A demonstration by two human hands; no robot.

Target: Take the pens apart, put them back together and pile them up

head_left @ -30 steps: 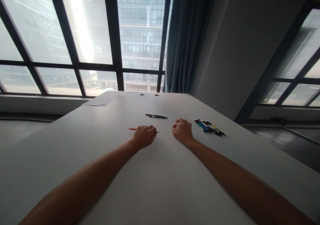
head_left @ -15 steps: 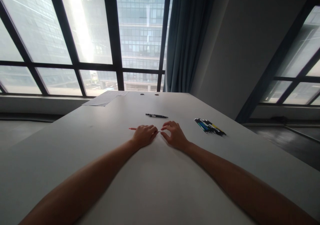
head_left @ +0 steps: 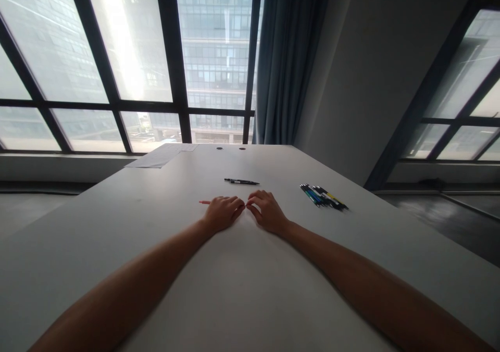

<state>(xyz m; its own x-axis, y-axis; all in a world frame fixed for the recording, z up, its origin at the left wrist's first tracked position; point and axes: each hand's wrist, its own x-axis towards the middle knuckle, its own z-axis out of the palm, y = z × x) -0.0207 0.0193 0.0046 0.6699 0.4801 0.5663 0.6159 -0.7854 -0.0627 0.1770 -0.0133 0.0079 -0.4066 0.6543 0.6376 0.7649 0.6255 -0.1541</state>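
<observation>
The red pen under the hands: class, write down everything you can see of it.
The red pen is thin and looks like plastic. It lies flat on the white table, running left to right. Only its left end shows; the left hand covers the middle with fingers curled over it. The right hand meets its right tip, fingertips pinched there. Its cap and any markings are too small to tell.

Thin red pen (head_left: pixel 204 202) lies flat, crosswise on the white table, mostly hidden
</observation>
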